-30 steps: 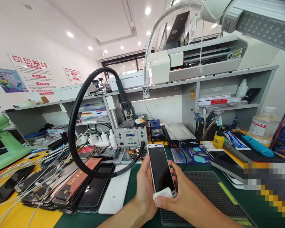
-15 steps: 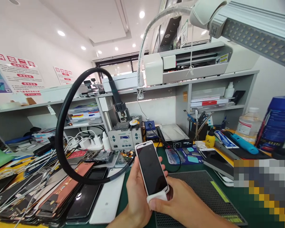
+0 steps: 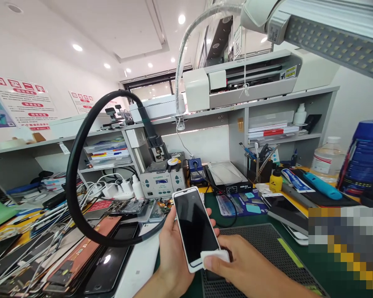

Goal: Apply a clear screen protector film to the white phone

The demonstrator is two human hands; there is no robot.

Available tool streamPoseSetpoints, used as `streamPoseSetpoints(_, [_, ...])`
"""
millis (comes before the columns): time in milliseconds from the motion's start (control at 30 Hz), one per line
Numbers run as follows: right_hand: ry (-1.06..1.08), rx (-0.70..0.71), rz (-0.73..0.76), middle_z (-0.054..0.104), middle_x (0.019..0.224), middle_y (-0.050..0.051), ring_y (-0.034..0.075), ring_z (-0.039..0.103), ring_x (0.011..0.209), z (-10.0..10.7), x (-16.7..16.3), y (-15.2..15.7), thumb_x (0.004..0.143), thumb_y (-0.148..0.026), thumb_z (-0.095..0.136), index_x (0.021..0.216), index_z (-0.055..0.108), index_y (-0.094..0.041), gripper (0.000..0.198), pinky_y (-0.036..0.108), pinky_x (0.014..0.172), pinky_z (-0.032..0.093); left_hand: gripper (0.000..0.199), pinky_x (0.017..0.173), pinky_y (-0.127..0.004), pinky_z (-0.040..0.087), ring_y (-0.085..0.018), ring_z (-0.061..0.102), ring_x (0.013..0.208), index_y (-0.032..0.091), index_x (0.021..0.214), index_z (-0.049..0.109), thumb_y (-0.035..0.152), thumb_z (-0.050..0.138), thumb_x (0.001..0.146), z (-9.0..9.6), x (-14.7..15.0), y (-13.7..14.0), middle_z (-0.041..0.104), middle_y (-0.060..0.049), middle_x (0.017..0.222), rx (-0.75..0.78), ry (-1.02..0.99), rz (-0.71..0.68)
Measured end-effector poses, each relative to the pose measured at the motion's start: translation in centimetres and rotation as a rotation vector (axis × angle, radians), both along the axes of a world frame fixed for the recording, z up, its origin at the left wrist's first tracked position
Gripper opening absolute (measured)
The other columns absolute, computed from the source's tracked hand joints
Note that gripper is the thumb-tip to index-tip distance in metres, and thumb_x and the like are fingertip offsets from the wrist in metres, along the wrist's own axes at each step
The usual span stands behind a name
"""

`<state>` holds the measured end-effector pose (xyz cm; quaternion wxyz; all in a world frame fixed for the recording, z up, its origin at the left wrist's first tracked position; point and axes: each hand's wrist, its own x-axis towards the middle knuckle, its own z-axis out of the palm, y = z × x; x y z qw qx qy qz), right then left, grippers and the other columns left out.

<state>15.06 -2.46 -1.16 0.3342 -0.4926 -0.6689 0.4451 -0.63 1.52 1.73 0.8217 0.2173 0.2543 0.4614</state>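
A white-framed smartphone (image 3: 195, 225) with a dark screen lies face up in my left hand (image 3: 170, 250). My left fingers wrap round its back, and their tips show past its right edge. Pinched between the thumb and fingers of my right hand (image 3: 239, 265) is a folded white wipe (image 3: 216, 255). It overlaps the phone's lower right corner. A grey perforated mat (image 3: 257, 252) lies below both hands, with a dark flat thing partly hidden under the right hand.
A thick black hose (image 3: 73, 178) loops at the left, in front of a rework station (image 3: 163, 182). Stacked phone parts (image 3: 99, 236) and tangled cables cover the left bench. At the right stand a yellow bottle (image 3: 276, 181) and more phones (image 3: 286, 211). A lamp (image 3: 335, 41) hangs overhead.
The wipe and my right hand have shifted right, from across the phone's bottom edge to its lower right corner. More of the phone's lower frame shows. The view has moved slightly.
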Motion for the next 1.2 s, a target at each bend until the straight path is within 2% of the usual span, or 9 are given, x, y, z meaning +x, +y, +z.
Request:
streamPoseSetpoints(133, [0.049,-0.108,0.103,0.058,0.071,-0.001,0.016,0.058,0.067,0.7,1.2,-0.2,0.096,-0.044,0.05,0.077,0.058,-0.017,0.034,0.024,0.064,0.044,0.077,0.085,-0.044,0.052,-0.035,0.07,0.092,-0.002,0.125,0.063,0.064,0.041,0.093,0.0,-0.4,0.4,0.073,-0.023,0.099,0.025,0.016,-0.077])
streamPoseSetpoints(233, [0.07,-0.165,0.203,0.063,0.071,0.002,0.016,0.062,0.069,1.4,1.9,-0.2,0.098,-0.045,0.048,0.077,0.061,-0.016,0.038,0.026,0.07,0.045,0.078,0.083,-0.043,0.051,-0.036,0.071,0.09,-0.003,0.125,0.063,0.065,0.04,0.092,0.0,-0.6,0.5,0.073,-0.023,0.095,0.017,0.032,-0.126])
streamPoseSetpoints(300, [0.092,-0.197,0.224,0.065,0.072,0.003,0.015,0.062,0.066,1.4,2.1,-0.1,0.098,-0.046,0.048,0.077,0.063,-0.016,0.04,0.026,0.067,0.045,0.077,0.083,-0.043,0.051,-0.035,0.071,0.088,-0.002,0.124,0.063,0.065,0.041,0.092,-0.1,-0.6,0.6,0.073,-0.023,0.095,0.012,0.055,-0.132])
streamPoseSetpoints(567, [0.125,-0.261,0.053,0.061,0.057,0.002,0.011,0.057,0.048,0.2,1.5,1.0,0.089,-0.054,0.059,0.062,0.058,-0.015,0.048,0.019,0.045,0.039,0.076,0.085,-0.043,0.051,-0.034,0.071,0.088,0.001,0.123,0.065,0.067,0.042,0.091,-0.9,-0.5,1.3,0.074,-0.021,0.096,0.011,0.045,-0.182])
streamPoseSetpoints(667, [0.136,-0.263,-0.045,0.062,0.058,0.002,0.011,0.055,0.046,0.5,1.5,1.4,0.085,-0.056,0.064,0.062,0.056,-0.017,0.047,0.019,0.042,0.04,0.069,0.086,-0.042,0.05,-0.032,0.071,0.087,0.004,0.12,0.067,0.063,0.044,0.092,-0.9,-0.4,1.1,0.075,-0.018,0.095,-0.004,0.036,-0.192])
streamPoseSetpoints(833, [0.151,-0.176,-0.191,0.06,0.06,-0.003,0.01,0.054,0.048,1.1,1.8,1.7,0.081,-0.053,0.072,0.071,0.052,-0.019,0.04,0.019,0.041,0.04,0.057,0.087,-0.04,0.05,-0.029,0.071,0.085,0.007,0.116,0.068,0.055,0.045,0.095,-1.0,0.0,0.6,0.076,-0.014,0.09,0.032,0.018,-0.213])
streamPoseSetpoints(967, [0.209,-0.114,-0.208,0.064,0.065,-0.001,0.013,0.061,0.056,1.7,2.1,1.9,0.086,-0.051,0.068,0.09,0.059,-0.018,0.034,0.021,0.046,0.042,0.068,0.085,-0.037,0.05,-0.027,0.071,0.079,0.005,0.113,0.069,0.063,0.037,0.096,-1.3,0.2,0.3,0.075,-0.016,0.085,0.069,0.013,-0.275])
streamPoseSetpoints(1100, [0.266,-0.051,-0.257,0.064,0.068,-0.001,0.015,0.06,0.064,2.6,2.6,2.1,0.086,-0.053,0.068,0.105,0.064,-0.017,0.041,0.023,0.052,0.044,0.088,0.081,-0.034,0.051,-0.025,0.071,0.075,-0.001,0.108,0.07,0.072,0.022,0.094,-1.6,0.1,0.5,0.074,-0.02,0.086,0.035,-0.007,-0.487])
streamPoseSetpoints(1200, [0.304,-0.037,-0.255,0.065,0.071,-0.001,0.014,0.057,0.063,3.0,2.9,2.2,0.088,-0.053,0.065,0.107,0.068,-0.018,0.04,0.024,0.058,0.044,0.096,0.084,-0.036,0.05,-0.028,0.072,0.079,-0.003,0.11,0.069,0.074,0.015,0.092,-2.1,0.0,0.9,0.074,-0.023,0.09,0.043,-0.018,-0.595])
